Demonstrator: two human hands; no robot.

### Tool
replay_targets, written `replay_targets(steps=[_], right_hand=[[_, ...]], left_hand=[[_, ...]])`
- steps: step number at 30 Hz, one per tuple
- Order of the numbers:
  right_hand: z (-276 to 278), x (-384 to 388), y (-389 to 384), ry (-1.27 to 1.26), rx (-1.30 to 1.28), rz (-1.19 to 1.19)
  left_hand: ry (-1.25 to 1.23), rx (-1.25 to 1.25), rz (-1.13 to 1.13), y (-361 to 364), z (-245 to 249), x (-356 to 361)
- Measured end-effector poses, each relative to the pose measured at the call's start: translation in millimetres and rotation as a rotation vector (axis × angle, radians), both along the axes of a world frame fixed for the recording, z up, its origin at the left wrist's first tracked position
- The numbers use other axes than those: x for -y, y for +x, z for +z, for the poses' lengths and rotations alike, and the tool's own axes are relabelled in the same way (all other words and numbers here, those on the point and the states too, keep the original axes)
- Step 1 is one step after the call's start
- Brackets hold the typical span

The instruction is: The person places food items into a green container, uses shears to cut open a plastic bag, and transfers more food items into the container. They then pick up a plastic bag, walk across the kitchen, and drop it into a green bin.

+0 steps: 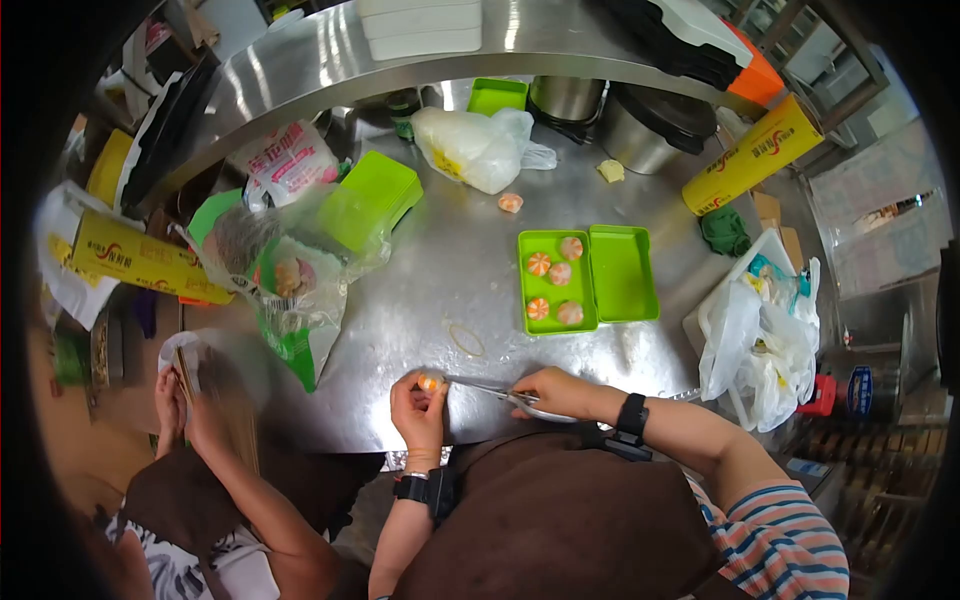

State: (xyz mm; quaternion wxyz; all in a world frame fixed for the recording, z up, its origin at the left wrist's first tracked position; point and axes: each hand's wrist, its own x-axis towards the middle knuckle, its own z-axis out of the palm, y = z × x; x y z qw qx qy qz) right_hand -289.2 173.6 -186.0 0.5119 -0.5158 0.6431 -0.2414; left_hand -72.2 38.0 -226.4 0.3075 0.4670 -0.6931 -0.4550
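My left hand [418, 408] pinches a small orange-and-white dumpling [429, 382] at the near edge of the steel table [440, 250]. My right hand [553, 392] grips scissors [497, 392], their blades pointing left toward the dumpling. Farther in, a green tray [528, 290] holds several similar dumplings, and an empty green tray [622, 272] lies beside it on the right. One loose dumpling [510, 202] rests further back. A rubber band [466, 340] lies on the table in front of my hands.
Another person's hands [190, 405] work at the left with a clear bag. A plastic bag of dumplings [290, 285], stacked green trays [372, 198], a white bag [470, 147], yellow boxes [752, 155] and white bags at right [765, 345] ring the table. A steel shelf [420, 45] hangs overhead.
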Motion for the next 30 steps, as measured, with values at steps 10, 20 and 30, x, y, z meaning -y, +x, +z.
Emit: replay_targets(steps=[10,20,30], right_hand=[[12.8,0.6,5.1,-0.037,-0.077,-0.019],[-1.4,-21.4,4.7,0.089,0.294,-0.431],[13.5,-12.4,-4.9,0.303,0.303,-0.361]], left_hand=[[0.095,-0.037,0.006,3.2,-4.0,4.1],[0.209,-0.088,-0.075,8.3,-11.0,17.7],[0.071,-0.167,-0.053,1.1,-11.1,14.1]])
